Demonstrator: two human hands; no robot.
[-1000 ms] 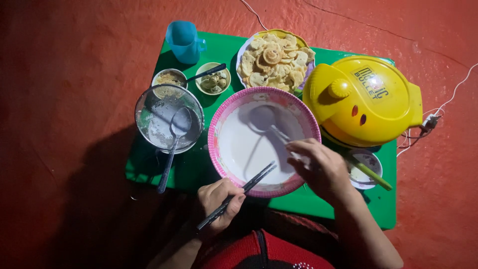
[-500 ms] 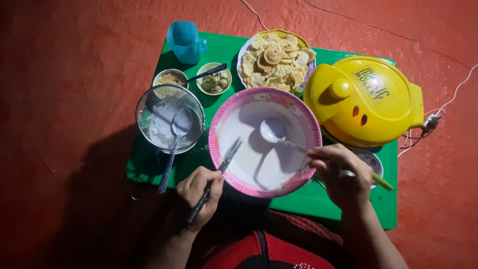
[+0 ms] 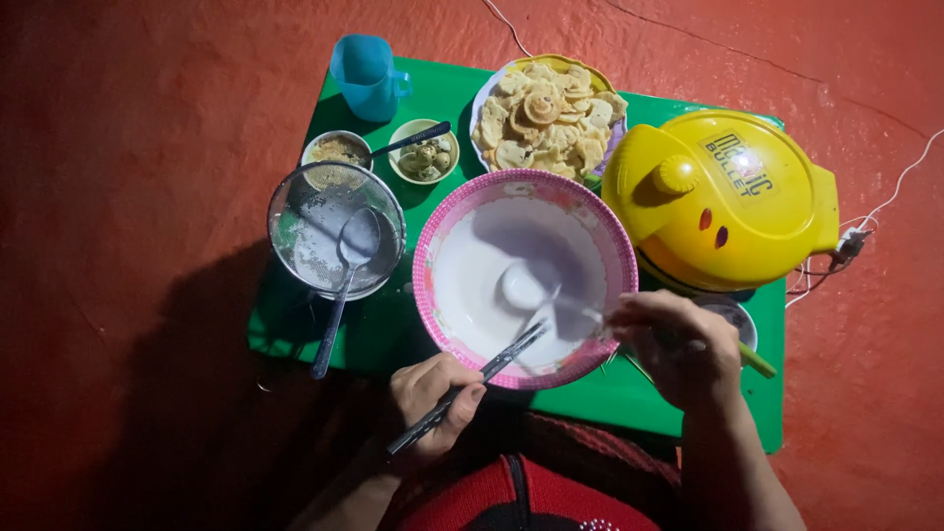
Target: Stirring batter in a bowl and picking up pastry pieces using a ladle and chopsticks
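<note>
A pink-rimmed bowl (image 3: 433, 236) of white batter sits in the middle of a low green table (image 3: 388, 329). My left hand (image 3: 430, 395) holds dark chopsticks (image 3: 511, 351) at the bowl's near rim, their tips reaching over the batter. My right hand (image 3: 674, 344) grips a metal ladle (image 3: 528, 286) whose round cup lies in the batter; a green stick (image 3: 757, 361) pokes out past that hand.
A yellow domed electric cooker (image 3: 723, 202) stands at the right, its cord trailing off over the red floor. A plate of round fried cakes (image 3: 546, 118), a blue cup (image 3: 366, 76), two small bowls and a metal pan with a spoon (image 3: 339, 244) fill the left and back.
The ladle has moved from the bowl's far side toward its centre. My left hand has swung the chopsticks from the left rim to the near rim, tips now pointing into the bowl.
</note>
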